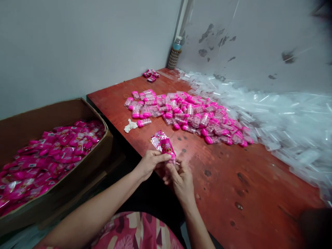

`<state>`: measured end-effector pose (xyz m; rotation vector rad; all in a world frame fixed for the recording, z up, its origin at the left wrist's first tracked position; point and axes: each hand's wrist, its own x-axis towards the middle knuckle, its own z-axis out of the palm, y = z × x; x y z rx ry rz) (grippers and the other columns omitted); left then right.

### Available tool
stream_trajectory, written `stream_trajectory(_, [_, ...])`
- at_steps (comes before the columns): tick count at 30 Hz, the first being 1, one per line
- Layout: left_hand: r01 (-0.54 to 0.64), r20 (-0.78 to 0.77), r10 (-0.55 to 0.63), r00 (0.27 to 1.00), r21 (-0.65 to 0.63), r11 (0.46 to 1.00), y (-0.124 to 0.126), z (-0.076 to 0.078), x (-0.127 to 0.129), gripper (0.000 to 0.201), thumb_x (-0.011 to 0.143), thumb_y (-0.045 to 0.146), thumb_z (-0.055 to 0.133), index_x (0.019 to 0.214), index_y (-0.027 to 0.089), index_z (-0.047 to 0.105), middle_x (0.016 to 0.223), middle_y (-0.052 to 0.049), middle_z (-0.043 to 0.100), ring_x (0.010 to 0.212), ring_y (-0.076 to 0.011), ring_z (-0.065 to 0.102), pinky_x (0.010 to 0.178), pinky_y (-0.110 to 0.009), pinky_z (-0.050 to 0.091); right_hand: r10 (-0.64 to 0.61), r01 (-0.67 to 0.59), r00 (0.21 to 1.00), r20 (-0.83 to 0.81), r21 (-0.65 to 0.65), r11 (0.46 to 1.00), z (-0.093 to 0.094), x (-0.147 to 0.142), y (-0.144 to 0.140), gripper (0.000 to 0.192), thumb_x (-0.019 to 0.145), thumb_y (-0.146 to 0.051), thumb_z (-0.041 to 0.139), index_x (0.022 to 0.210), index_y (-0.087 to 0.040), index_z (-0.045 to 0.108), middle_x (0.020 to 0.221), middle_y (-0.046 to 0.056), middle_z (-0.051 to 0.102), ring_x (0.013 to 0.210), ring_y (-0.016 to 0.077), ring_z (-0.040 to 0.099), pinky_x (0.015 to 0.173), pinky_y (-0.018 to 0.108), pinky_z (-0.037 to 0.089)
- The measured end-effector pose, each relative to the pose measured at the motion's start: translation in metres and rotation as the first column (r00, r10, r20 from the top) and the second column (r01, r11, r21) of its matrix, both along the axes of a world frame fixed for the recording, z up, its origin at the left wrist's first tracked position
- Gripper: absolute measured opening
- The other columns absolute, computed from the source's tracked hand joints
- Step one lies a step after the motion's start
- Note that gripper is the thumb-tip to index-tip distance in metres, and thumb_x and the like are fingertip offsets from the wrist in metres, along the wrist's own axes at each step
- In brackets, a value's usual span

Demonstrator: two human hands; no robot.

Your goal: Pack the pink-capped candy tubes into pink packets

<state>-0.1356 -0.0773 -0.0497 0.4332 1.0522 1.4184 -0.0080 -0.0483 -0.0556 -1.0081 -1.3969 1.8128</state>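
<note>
One glossy pink sachet (pixel 164 145) (crinkled, printed)

Both forearms are bare from elbow to wrist, with no sleeves, watch, bracelet or gloves in view. The left hand (pixel 150 162) and right hand (pixel 181 180) show no rings and short, unpainted nails. Across the lap lies a garment (pixel 135 231) printed in deep pink, red and cream, with leaf-like patterns and pale blocks.
</note>
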Motion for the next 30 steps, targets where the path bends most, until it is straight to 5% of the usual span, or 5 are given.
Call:
stream_trajectory(6, [-0.124, 0.087, 0.128, 0.988, -0.058, 0.991, 0.001, -0.001, 0.0, 0.022, 0.057, 0.026, 0.073, 0.065, 0.007, 0.065, 0.061, -0.006, 0.064, 0.055, -0.0122, 0.059, 0.062, -0.026, 0.049, -0.036, 0.015, 0.99, -0.138, -0.149, 0.989, -0.005, 0.006, -0.007, 0.027, 0.075, -0.028, 0.062, 0.098, -0.019, 0.052, 0.08, 0.001, 0.066, 0.067, 0.0133, 0.065, 0.063, 0.025, 0.054])
stream_trajectory(21, [0.05, 0.121, -0.055, 0.991, 0.038, 0.998, -0.018, 0.002, 0.013, 0.018, 0.064, 0.024, 0.069, 0.064, 0.006, 0.064, 0.053, -0.003, 0.057, 0.046, -0.0083, 0.052, 0.05, -0.022, 0.045, -0.128, 0.1, 0.977, -0.169, -0.166, 0.981, -0.004, -0.001, -0.011, 0.021, 0.069, -0.025, 0.067, 0.08, -0.017, 0.051, 0.061, -0.002, 0.064, 0.05, 0.0114, 0.062, 0.048, 0.02, 0.051])
stream_trajectory(25, [-0.142, 0.12, 0.134, 0.984, 0.061, 0.988, -0.038, 0.011, -0.005, 0.016, 0.066, 0.024, 0.068, 0.067, 0.008, 0.065, 0.07, -0.008, 0.066, 0.065, -0.0159, 0.062, 0.067, -0.03, 0.05, -0.001, -0.017, 0.99, -0.139, -0.128, 0.992, -0.004, -0.007, -0.004, 0.022, 0.069, -0.025, 0.067, 0.077, -0.018, 0.048, 0.055, -0.003, 0.063, 0.042, 0.0107, 0.058, 0.039, 0.018, 0.045])
stream_trajectory(27, [-0.42, 0.102, 0.409, 0.907, 0.138, 0.897, -0.051, 0.021, -0.031, 0.015, 0.066, 0.027, 0.067, 0.072, 0.013, 0.065, 0.084, -0.008, 0.068, 0.083, -0.0205, 0.063, 0.081, -0.036, 0.047, 0.03, -0.044, 0.992, -0.125, -0.118, 0.992, -0.001, -0.004, 0.0, 0.02, 0.07, -0.027, 0.065, 0.079, -0.018, 0.049, 0.059, -0.002, 0.064, 0.043, 0.0108, 0.059, 0.04, 0.018, 0.044])
stream_trajectory(30, [-0.721, -0.003, 0.763, 0.646, 0.326, 0.612, -0.062, 0.028, -0.074, 0.035, 0.073, 0.046, 0.055, 0.091, 0.018, 0.064, 0.091, -0.006, 0.068, 0.091, -0.0196, 0.061, 0.087, -0.037, 0.044, -0.025, 0.019, 0.998, -0.062, -0.091, 0.996, 0.001, 0.002, 0.007, 0.02, 0.071, -0.032, 0.064, 0.076, -0.017, 0.051, 0.06, -0.001, 0.063, 0.044, 0.0105, 0.058, 0.041, 0.019, 0.045])
